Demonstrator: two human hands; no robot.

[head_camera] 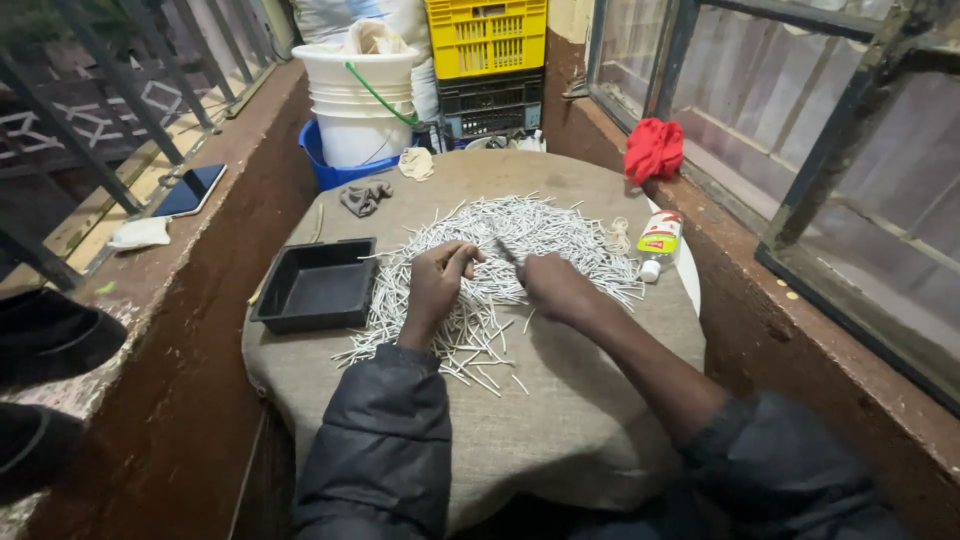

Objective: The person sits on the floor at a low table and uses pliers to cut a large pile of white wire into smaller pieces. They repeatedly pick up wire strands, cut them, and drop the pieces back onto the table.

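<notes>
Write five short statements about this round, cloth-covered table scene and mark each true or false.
1. The heap of thin white sticks lies on the round table's burlap cloth. True.
2. The black rectangular plastic tray is full of sticks. False: it looks empty.
3. The left hand rests in the sticks, fingers curled. True.
4. The small white squeeze bottle with a red and yellow label stands upright by the tray. False: it lies on its side at the table's far right edge.
5. The right hand holds the crumpled red cloth. False: that cloth sits on the window ledge, and the hand is at the sticks.
</notes>
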